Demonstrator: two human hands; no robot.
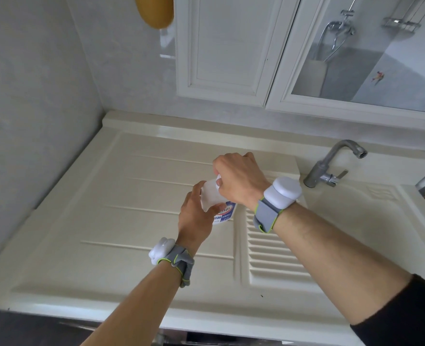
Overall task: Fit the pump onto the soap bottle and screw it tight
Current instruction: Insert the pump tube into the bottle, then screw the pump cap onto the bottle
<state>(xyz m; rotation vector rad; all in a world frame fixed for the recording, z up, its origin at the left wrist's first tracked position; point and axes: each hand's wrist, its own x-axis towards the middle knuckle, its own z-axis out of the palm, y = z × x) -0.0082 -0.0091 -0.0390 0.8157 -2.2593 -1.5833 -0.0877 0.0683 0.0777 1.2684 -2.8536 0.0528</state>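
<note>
A white soap bottle point(212, 196) with a blue label stands on the cream ribbed drainboard point(136, 196), near its middle. My left hand point(196, 216) wraps around the bottle's body from the left side. My right hand point(238, 178) is closed over the top of the bottle, gripping the white pump point(218, 180), of which only a small bit shows between the fingers. The bottle's neck and most of the pump are hidden under my right hand.
A grey metal faucet point(331, 166) stands at the right, beside the sink basin. A ridged washboard section point(271, 258) lies under my right forearm. White cabinet doors point(226, 46) hang above. The counter's front edge point(206, 320) runs below my arms.
</note>
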